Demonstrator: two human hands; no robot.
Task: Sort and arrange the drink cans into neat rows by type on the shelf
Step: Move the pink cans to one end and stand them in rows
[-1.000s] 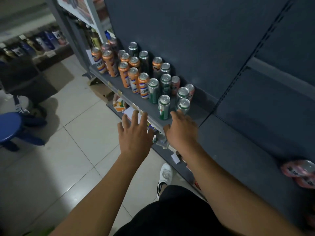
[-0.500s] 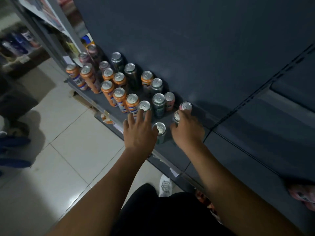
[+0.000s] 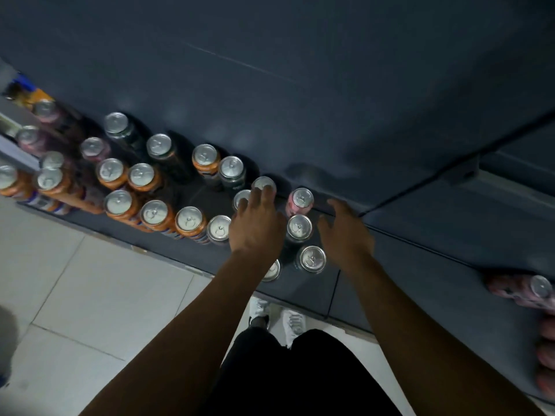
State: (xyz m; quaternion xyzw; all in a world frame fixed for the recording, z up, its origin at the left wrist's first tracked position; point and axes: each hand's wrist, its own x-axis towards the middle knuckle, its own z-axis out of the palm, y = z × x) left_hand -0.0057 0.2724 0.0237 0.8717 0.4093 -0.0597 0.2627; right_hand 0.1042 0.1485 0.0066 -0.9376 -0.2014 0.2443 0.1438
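Many upright cans stand on the dark grey shelf. Orange cans form rows at the left, with dark cans behind them. My left hand reaches over the group, its fingers lying on the top of a can near the back panel and covering part of another. My right hand hovers with spread fingers and holds nothing. It is just right of a pink can and a dark can. Another dark can stands near my right wrist.
Pink cans lie on their sides at the shelf's far right. Purple-pink cans stand at the far left. The shelf's back panel rises behind the cans. Pale floor tiles and my white shoes are below.
The view has moved in over the shelf. My left hand has gone forward from the front cans to the ones at the back. My right hand has come off a can and spread open to the right.
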